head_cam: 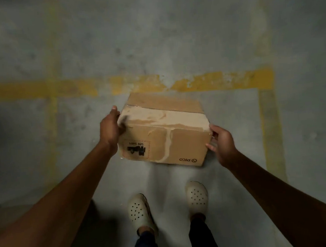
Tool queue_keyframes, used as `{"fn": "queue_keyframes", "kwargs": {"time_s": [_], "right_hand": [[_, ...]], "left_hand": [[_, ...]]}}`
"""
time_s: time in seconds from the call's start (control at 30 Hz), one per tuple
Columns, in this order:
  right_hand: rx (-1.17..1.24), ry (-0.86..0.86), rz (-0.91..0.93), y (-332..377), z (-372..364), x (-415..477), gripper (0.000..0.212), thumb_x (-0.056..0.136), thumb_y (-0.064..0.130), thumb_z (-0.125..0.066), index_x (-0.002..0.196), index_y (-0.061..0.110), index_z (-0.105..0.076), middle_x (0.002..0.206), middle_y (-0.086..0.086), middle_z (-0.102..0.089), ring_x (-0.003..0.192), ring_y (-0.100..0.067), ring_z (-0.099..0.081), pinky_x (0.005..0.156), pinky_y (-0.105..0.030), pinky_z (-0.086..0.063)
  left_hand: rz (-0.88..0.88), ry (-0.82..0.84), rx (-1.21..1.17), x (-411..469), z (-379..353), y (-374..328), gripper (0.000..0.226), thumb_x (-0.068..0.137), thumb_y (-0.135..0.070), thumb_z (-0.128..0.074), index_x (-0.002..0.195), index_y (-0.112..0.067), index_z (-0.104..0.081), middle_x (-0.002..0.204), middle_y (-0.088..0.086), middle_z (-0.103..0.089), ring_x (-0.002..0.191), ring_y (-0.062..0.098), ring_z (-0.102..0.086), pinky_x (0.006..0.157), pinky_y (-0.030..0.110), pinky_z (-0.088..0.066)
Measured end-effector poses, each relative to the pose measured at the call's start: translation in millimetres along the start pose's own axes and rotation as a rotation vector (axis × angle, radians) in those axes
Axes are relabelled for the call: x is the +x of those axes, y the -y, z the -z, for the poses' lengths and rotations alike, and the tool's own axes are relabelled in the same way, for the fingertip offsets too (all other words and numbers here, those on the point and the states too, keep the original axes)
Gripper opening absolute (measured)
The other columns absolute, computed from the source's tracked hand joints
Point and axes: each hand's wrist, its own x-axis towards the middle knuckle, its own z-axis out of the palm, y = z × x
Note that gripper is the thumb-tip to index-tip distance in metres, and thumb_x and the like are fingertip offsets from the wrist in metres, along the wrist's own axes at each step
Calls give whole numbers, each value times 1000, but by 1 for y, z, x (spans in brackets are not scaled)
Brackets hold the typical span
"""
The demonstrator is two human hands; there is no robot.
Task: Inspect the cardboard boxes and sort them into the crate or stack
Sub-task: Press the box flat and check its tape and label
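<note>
A closed brown cardboard box (163,131) with worn tape strips and a black printed label is held above the floor, in front of me at the middle of the head view. My left hand (110,130) grips its left end, thumb over the top edge. My right hand (221,145) holds its right end, fingers curled against the side. No crate or stack is in view.
The grey concrete floor (151,36) carries worn yellow painted lines (38,89) forming a rectangle outline (271,126). My two feet in white perforated clogs (139,211) stand just below the box. A dim brownish shape (7,215) lies at the lower left edge.
</note>
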Motion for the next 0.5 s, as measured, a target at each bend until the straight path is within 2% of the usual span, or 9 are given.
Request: {"fn": "queue_keyframes", "kwargs": {"time_s": [0.07, 0.13, 0.17, 0.23, 0.3, 0.37, 0.5], "right_hand": [[-17, 30, 76, 18, 0, -36, 24, 102, 17, -47, 121, 18, -62, 100, 2, -68, 95, -12, -66, 67, -28, -45], [-49, 62, 117, 36, 2, -74, 31, 101, 10, -47, 127, 21, -60, 103, 5, -69, 76, 0, -68, 60, -22, -46], [-54, 77, 128, 44, 4, -94, 36, 100, 9, -49, 132, 21, -58, 110, 4, -70, 76, 1, -69, 59, -22, -49], [-51, 110, 174, 62, 8, -137, 49, 97, 7, -54, 143, 22, -52, 122, 0, -69, 92, -10, -71, 70, -31, -58], [-104, 119, 235, 82, 15, -180, 54, 95, 8, -57, 146, 27, -49, 120, 4, -68, 102, -20, -68, 85, -45, -59], [-177, 114, 293, 104, 20, -225, 58, 96, 12, -59, 148, 33, -44, 119, 11, -65, 102, -17, -66, 89, -47, -58], [-260, 91, 439, 140, 29, -306, 66, 93, 22, -66, 152, 33, -38, 141, 5, -56, 120, -19, -60, 102, -47, -51]], "left_hand": [[-54, -38, 15, -29, 14, -22, 51, 99, -51, -43, 99, -7, -69, 101, 6, -70, 94, 20, -62, 88, 37, -50], [-97, -88, 46, -58, 27, -41, 60, 88, -57, -55, 126, -10, -62, 124, 10, -64, 109, 28, -61, 97, 49, -51], [-103, -110, 58, -78, 32, -51, 66, 87, -53, -60, 138, -12, -53, 134, 12, -59, 114, 31, -60, 98, 52, -51], [-129, -168, 95, -127, 41, -73, 65, 93, -36, -63, 149, -12, -38, 141, 16, -52, 116, 35, -59, 99, 53, -51], [-151, -228, 116, -177, 49, -90, 60, 98, -27, -58, 150, -11, -35, 141, 17, -52, 120, 34, -56, 101, 51, -49], [-162, -278, 80, -224, 60, -103, 57, 99, -28, -56, 150, -12, -35, 140, 16, -52, 122, 33, -54, 102, 49, -48], [-179, -361, -39, -314, 90, -130, 62, 94, -45, -55, 148, -20, -38, 140, 12, -51, 124, 30, -53, 100, 53, -50]]}}
